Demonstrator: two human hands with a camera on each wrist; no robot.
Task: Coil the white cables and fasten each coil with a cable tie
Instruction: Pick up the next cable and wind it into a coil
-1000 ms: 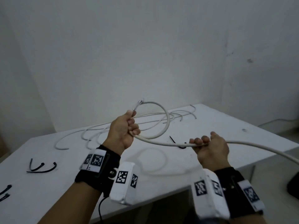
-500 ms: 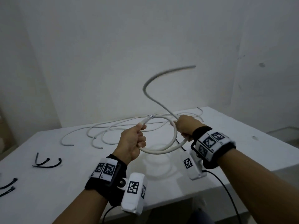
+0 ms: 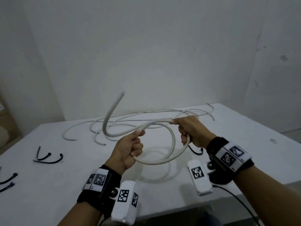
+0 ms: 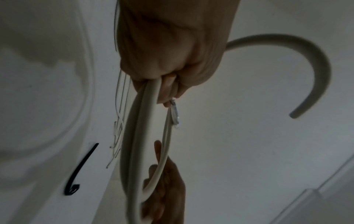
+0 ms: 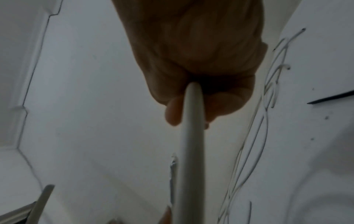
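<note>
A thick white cable [image 3: 173,144] is looped in the air above the white table [image 3: 48,185]. My left hand [image 3: 130,148] grips the coil on its left side, with a bare metal-tipped end [image 3: 150,122] sticking out. My right hand [image 3: 190,129] grips the coil on its right side. The cable's free tail [image 3: 108,115] curls up and left, blurred. In the left wrist view the loop [image 4: 134,151] runs from my left hand [image 4: 172,60] down to the right hand [image 4: 164,189]. The right wrist view shows the cable [image 5: 191,136] leaving my fist [image 5: 201,68].
Several thinner white cables [image 3: 123,121] lie tangled at the back of the table. Black cable ties lie at the left [image 3: 47,158], at the far left edge [image 3: 8,181] and under the right hand [image 3: 195,151]. Bare walls stand behind; the table's front edge is near my wrists.
My right hand has brought the cable round to the coil and now holds its right side, making a second turn. The free tail has swung from upper right to the left.
</note>
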